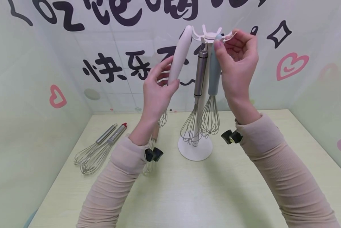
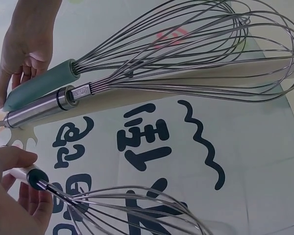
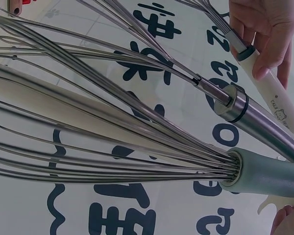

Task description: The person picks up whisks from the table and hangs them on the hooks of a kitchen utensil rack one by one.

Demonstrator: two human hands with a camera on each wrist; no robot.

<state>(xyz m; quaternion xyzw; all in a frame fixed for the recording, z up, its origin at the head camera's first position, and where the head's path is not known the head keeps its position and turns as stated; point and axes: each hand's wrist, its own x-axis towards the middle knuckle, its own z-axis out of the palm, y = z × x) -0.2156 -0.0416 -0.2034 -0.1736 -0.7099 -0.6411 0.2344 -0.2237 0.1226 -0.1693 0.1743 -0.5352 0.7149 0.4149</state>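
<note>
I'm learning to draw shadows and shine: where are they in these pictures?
Head view: soft shadows on the table; left wrist view: dimmer, bright streak along the steel handle; right wrist view: also dim, pale glints on the blue whisk.

Over there the stand [image 1: 191,153] rises from the table [image 1: 187,196], the wall [image 1: 110,95] behind at twelve o'clock, a hanging whisk [image 1: 200,76] before it, toward seven. Toward nine lies a lone whisk [image 1: 155,132], a pair of whisks [image 1: 116,133] farther out; the right hand [image 1: 239,60] is up at three.
</note>
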